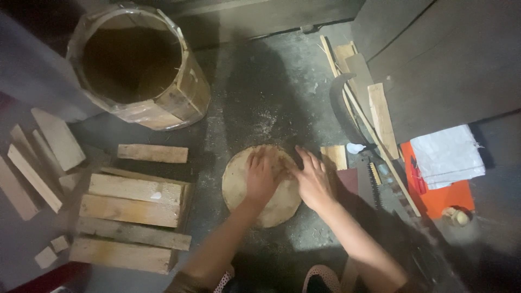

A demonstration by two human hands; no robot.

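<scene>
both hands are pressing flat on a round wooden disc point(260, 187) that is lying on the dusty grey floor point(260, 97). the left hand point(263, 174) is resting on the disc's middle, fingers close together and pointing away. the right hand point(312, 182) is sitting on the disc's right edge with fingers slightly spread (nothing is being pinched). a wooden barrel point(138, 65) is standing beyond, and 4 stacked planks point(133, 220) are lying to the left.

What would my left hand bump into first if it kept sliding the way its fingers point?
Beyond the round wooden disc under the left hand, only sawdust-strewn floor shows, so the way looks free; the wooden barrel stands off to the left.
</scene>
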